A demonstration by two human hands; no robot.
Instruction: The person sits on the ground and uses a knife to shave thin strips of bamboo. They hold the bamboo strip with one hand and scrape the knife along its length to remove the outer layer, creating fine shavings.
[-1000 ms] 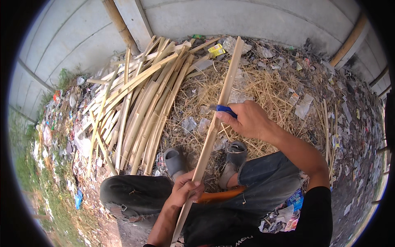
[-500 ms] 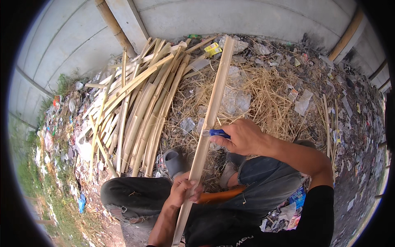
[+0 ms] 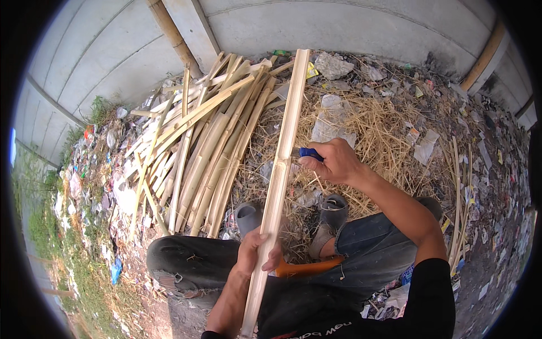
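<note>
A long split bamboo strip (image 3: pixel 289 121), its hollow pale inside facing up, slants from my lap toward the wall. My left hand (image 3: pixel 253 253) is closed around its lower part, above my thighs. Higher up, my right hand (image 3: pixel 337 161) grips a blue-handled tool (image 3: pixel 311 153) beside the strip's right edge, near the node ridge across it. Only a short grey end of the tool shows, too small to tell its kind or whether it touches the bamboo. An orange object (image 3: pixel 307 268), partly hidden, lies between my legs.
A heap of split bamboo strips (image 3: pixel 199 150) lies at the left by the concrete wall (image 3: pixel 339 25). Dry shavings (image 3: pixel 372 124) and litter cover the ground ahead. Dark clogs (image 3: pixel 334 210) are on my feet. A few thin strips (image 3: pixel 455 198) lie at the right.
My right hand and the blue-handled tool have moved up and slightly right. The strip's far end has swung left. My left hand still holds the strip, and the whole view has shifted a little.
</note>
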